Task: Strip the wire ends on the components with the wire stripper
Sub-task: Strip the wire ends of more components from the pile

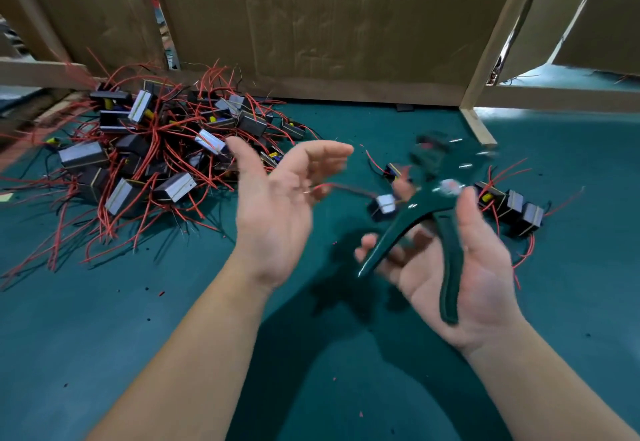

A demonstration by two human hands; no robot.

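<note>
Dark green wire stripper (448,243) rests loosely gripped in the right hand (481,288), handles spread, probably ready for a wire. Left hand (273,208) is wide, empty; small grey red-wired component (383,204) lies between the hands.

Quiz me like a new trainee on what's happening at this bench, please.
1. True or false: the wire stripper lies on the green mat.
2. Where is the big pile of components? A: on the left side of the mat. B: on the right side of the mat. C: inside a cardboard box.
3. Fill the gap: most wires in that pile are ___.
Key: 1 false, the right hand holds it. 2 A. 3 red.
</note>
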